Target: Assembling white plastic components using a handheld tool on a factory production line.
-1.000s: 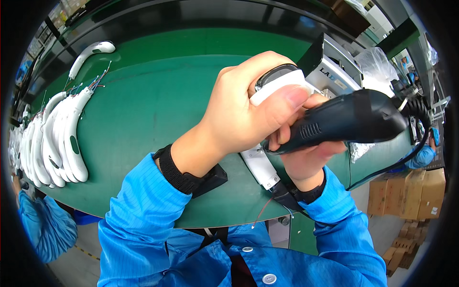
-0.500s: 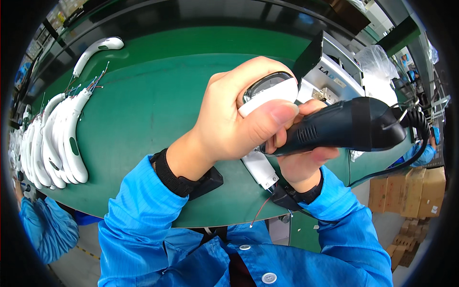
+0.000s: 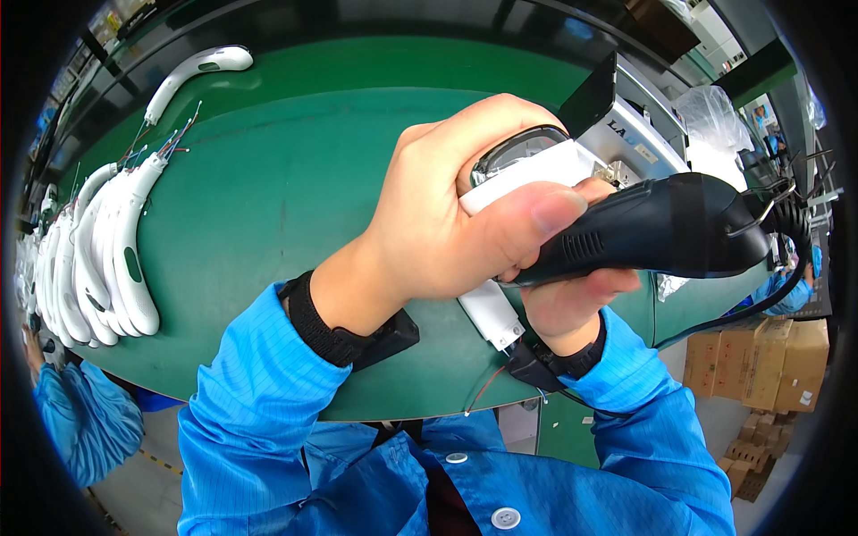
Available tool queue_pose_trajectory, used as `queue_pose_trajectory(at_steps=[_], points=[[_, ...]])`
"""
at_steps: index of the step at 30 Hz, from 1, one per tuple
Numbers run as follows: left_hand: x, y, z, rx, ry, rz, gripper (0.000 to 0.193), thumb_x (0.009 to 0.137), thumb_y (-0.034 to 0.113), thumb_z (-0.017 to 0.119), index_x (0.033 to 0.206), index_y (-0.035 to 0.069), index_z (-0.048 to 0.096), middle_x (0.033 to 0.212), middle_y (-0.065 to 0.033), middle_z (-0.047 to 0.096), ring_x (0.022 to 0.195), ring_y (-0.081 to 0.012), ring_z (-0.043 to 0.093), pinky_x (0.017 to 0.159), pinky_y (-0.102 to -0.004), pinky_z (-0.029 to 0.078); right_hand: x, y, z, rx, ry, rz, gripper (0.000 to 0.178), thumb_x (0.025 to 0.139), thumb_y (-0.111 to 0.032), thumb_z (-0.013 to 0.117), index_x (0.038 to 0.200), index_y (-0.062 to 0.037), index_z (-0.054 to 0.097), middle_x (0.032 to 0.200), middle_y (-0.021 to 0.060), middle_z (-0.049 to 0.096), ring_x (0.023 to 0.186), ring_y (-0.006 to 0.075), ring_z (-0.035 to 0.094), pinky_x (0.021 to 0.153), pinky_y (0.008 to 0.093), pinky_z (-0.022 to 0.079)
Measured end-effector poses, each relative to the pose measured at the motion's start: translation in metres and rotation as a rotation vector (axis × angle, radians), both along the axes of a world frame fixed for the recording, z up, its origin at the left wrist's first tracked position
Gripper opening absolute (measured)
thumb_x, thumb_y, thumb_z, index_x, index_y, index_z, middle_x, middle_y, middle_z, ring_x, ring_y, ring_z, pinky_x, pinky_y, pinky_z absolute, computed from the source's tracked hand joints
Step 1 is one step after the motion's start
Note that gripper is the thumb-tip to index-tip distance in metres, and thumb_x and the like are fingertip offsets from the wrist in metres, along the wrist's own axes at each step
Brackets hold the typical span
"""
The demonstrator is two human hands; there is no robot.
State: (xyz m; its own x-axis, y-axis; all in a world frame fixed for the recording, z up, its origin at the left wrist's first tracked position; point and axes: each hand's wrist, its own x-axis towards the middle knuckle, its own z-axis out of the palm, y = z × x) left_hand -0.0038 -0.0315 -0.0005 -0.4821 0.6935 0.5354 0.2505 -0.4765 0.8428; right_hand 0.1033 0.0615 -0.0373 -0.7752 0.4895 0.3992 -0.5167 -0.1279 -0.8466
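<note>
Black corded tool: I count one, lying aslant at the front of the hands; I place everything else by it.
White handle: one in hand, just left of the tool, a dark glossy cap on top; the thumb hides whether they touch.
Wired white end: one, below and left of the tool; fingers cover whether it joins the handle.
Left hand: fingers wrapped round the white handle, thumb along its side.
Right hand: gripping the tool from beneath; I cannot make out every fingertip.
Heap of white handles: several, far left of the tool, overlapping too much for me to count.
Lone white handle: one, far off to the tool's upper left.
Metal box: one, just beyond the tool.
Green table: smooth, stretching left of the tool.
Room: cardboard boxes below and right of the tool, a co-worker's blue sleeve far to its lower left.
Since a second ago: I see both grips kept; fingertips then showing under the left thumb are now mostly covered.
</note>
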Motion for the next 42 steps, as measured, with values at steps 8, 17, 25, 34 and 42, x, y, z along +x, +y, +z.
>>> queue_pose_trajectory(at_steps=[8,17,25,34,42], points=[[-0.001,-0.001,0.001,0.01,-0.012,-0.002,0.072,0.08,0.063,0.054,0.103,-0.005,0.057,0.082,-0.0119,0.063,0.077,-0.0169,0.062,0.07,-0.0288,0.05,-0.002,-0.002,-0.003,-0.044,-0.005,-0.011,0.088,0.064,-0.081,0.051,0.106,-0.0042,0.046,0.06,0.0063,0.054,0.05,0.0131,0.052,0.049,0.0238,0.042],[-0.001,-0.003,0.003,-0.031,-0.034,0.004,0.074,0.079,0.065,0.054,0.102,-0.006,0.058,0.082,-0.0121,0.063,0.076,-0.0171,0.061,0.069,-0.0284,0.05,0.005,0.003,0.001,-0.078,-0.056,0.001,0.092,0.065,-0.083,0.048,0.107,-0.0015,0.048,0.062,0.0078,0.056,0.051,0.0142,0.053,0.051,0.0271,0.045],[0.002,-0.026,-0.009,0.084,0.065,-0.034,0.078,0.076,0.071,0.055,0.102,-0.003,0.055,0.086,-0.0168,0.061,0.079,-0.0288,0.062,0.075,-0.0411,0.05,0.029,0.046,0.031,0.131,0.338,-0.164,0.084,0.079,-0.077,0.039,0.131,-0.0102,0.036,0.07,0.0047,0.051,0.049,0.0175,0.049,0.053,0.0365,0.047],[0.002,-0.031,-0.007,0.074,0.139,-0.136,0.062,0.08,0.063,0.056,0.099,0.004,0.052,0.089,-0.0188,0.061,0.082,-0.0323,0.06,0.076,-0.0448,0.048,0.027,0.054,0.021,0.097,0.169,-0.207,0.091,0.076,-0.082,0.032,0.13,-0.0081,0.037,0.068,0.0046,0.049,0.05,0.0166,0.051,0.053,0.0334,0.049],[-0.011,-0.019,-0.022,0.139,0.043,-0.127,0.083,0.071,0.079,0.052,0.104,0.002,0.052,0.086,-0.0169,0.061,0.079,-0.0309,0.061,0.077,-0.0433,0.047,0.027,0.059,0.021,0.092,0.086,-0.224,0.095,0.074,-0.085,0.03,0.129,-0.0072,0.037,0.067,0.0045,0.049,0.05,0.0166,0.051,0.053,0.0328,0.049]])
